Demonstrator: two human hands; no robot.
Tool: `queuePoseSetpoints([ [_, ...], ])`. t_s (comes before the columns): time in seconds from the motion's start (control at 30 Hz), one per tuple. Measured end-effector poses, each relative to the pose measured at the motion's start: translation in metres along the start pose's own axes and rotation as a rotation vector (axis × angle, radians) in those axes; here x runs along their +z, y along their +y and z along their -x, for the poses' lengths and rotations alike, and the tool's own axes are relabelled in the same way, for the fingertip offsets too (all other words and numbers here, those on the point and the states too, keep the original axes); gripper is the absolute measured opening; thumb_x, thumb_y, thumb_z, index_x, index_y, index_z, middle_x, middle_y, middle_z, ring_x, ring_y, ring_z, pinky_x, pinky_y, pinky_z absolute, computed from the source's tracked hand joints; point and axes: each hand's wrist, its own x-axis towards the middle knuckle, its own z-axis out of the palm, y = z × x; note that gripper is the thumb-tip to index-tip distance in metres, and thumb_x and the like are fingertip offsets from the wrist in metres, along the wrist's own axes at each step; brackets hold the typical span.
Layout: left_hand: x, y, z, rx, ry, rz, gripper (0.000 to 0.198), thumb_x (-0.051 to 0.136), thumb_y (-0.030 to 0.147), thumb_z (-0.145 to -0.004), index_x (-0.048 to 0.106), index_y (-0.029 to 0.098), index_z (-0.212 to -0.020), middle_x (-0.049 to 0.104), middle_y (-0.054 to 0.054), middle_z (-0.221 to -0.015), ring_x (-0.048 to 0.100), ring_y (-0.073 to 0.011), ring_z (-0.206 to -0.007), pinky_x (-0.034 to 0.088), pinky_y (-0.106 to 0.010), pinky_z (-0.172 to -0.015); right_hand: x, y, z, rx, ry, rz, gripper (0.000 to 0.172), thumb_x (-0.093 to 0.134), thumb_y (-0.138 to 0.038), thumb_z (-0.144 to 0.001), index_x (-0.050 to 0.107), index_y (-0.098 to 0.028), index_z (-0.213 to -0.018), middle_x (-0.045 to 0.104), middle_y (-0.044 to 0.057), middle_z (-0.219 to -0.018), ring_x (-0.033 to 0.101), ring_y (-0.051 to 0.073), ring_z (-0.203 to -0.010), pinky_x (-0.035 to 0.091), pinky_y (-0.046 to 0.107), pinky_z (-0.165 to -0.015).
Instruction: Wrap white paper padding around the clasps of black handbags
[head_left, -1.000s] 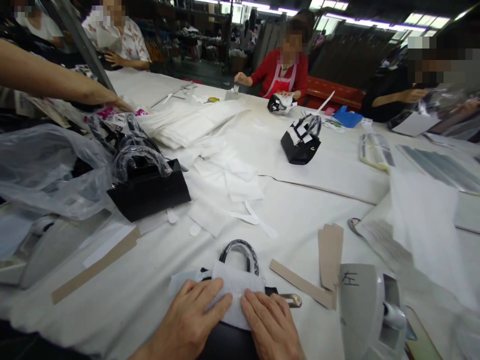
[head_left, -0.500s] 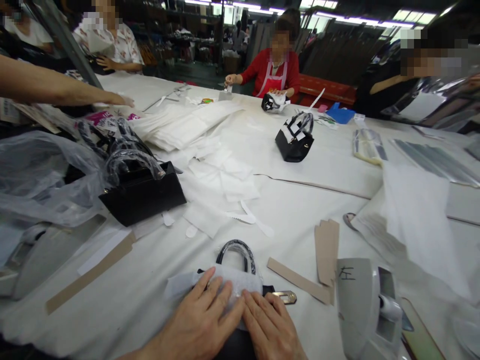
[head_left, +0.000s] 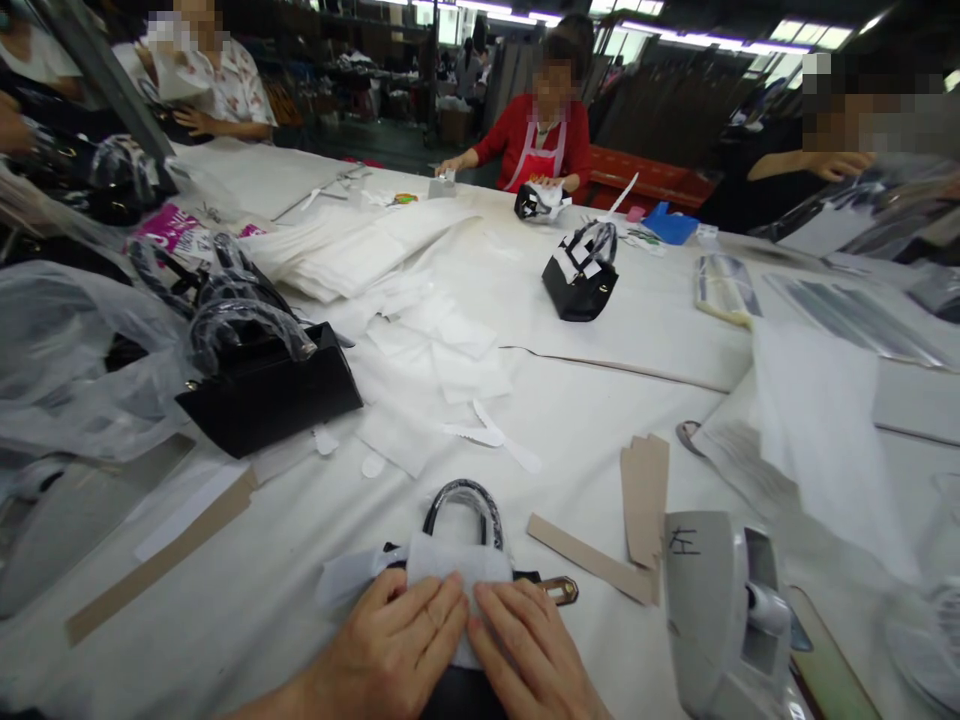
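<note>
Along the near side of the bench point(head_left: 577, 440) I see a black handbag point(head_left: 457, 697), left hand point(head_left: 409, 640) and right hand point(head_left: 529, 640) flat, fingers extended, on its white sheet point(head_left: 454, 558). Film-wrapped handles point(head_left: 459, 486) arch above; rightward pokes a gold-toned buckle point(head_left: 574, 591).

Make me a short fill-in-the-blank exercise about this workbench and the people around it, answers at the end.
The left hand and right hand lie on a white sheet over a bag coloured ____.
The grey device with dark marks on it stands nearer the ____ hand.
The co-worker in the apron has sleeves coloured ____.

Missing words: black; right; red.
</note>
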Motion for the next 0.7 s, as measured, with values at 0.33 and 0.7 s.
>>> queuePoseSetpoints([
  [0.33,0.001,0.002,0.003,-0.002,-0.051,-0.007,0.033,0.034,0.01,-0.098,0.065,0.01,-0.109,0.068,-0.01,-0.112,0.061,-0.0203,-0.095,0.038,-0.036,-0.073,0.011,0.002,0.01,0.011,0.006,-0.028,0.039,0.033,0.001,-0.087,0.066,-0.011,-0.103,0.072,0.011,-0.105,0.065,0.02,-0.104,0.044,0.045,-0.104],
  [0.7,0.002,0.004,0.01,-0.103,0.034,0.034,0.035,0.032,0.011,-0.099,0.067,0.011,-0.098,0.069,-0.008,-0.107,0.059,-0.019,-0.095,0.033,-0.037,-0.076,0.007,0.003,-0.005,-0.002,-0.007,-0.017,0.04,0.028,-0.004,-0.096,0.066,-0.011,-0.106,0.071,0.01,-0.11,0.063,0.019,-0.108,0.043,0.039,-0.1],
])
